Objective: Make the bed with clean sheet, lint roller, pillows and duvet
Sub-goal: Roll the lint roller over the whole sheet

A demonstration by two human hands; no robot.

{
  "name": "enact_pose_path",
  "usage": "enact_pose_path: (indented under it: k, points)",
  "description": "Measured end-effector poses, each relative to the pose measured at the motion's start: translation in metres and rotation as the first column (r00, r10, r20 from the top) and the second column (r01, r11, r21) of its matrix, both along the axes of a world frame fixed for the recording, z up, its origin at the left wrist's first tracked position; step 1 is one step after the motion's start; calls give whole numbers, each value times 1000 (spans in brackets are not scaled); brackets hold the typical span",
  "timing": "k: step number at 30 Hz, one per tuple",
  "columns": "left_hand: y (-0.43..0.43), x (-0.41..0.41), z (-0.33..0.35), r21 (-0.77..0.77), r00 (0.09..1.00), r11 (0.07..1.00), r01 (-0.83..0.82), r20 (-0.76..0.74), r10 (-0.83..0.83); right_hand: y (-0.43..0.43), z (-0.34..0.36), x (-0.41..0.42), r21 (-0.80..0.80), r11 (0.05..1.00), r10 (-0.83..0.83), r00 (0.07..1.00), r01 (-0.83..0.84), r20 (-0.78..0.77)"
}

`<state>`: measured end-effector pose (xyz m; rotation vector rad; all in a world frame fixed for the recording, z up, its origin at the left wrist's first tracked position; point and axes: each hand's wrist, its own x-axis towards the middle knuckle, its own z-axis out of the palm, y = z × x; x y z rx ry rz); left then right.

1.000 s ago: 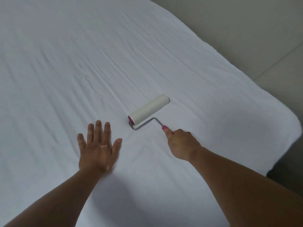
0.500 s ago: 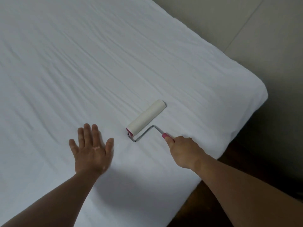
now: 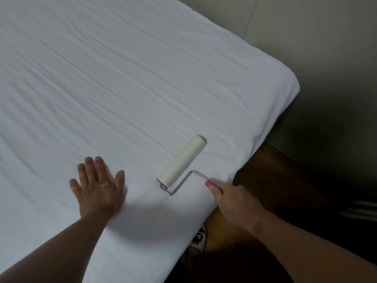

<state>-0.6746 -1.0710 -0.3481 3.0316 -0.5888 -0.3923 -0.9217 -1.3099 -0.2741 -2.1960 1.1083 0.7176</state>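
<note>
A white sheet [image 3: 126,82] covers the bed, lightly creased in long diagonal folds. On it, close to the bed's right edge, lies a lint roller [image 3: 181,162] with a white roll, a bent metal arm and a pink handle. My right hand [image 3: 234,203] grips the pink handle, thumb along its top, and hangs past the bed's edge. My left hand [image 3: 98,186] rests flat on the sheet to the left of the roller, fingers spread and straight. No pillows or duvet are in view.
The bed's far right corner [image 3: 289,86] drops to a dark wooden floor [image 3: 281,180]. A beige wall [image 3: 306,27] runs behind the bed. Below the bed's edge a small printed white item [image 3: 199,237] shows near my right forearm.
The roller and my right hand have come back toward the bed's right edge, and the roll has turned more upright. My left hand stays flat on the sheet. My view has swung right.
</note>
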Motion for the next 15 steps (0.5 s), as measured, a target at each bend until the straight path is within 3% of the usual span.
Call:
enact_pose_path:
  k: [4, 11, 15]
  points:
    - [-1, -1, 1, 10, 1000, 1000, -12, -13, 12, 2, 7, -23, 9, 998, 66, 997, -66, -30]
    - [-3, -11, 1, 24, 1000, 1000, -8, -17, 8, 1, 10, -60, 27, 1000, -3, 994, 6, -106]
    - [-4, -14, 3, 16, 1000, 1000, -16, -3, 16, 1, 17, -82, 51, 998, -37, 997, 41, -74]
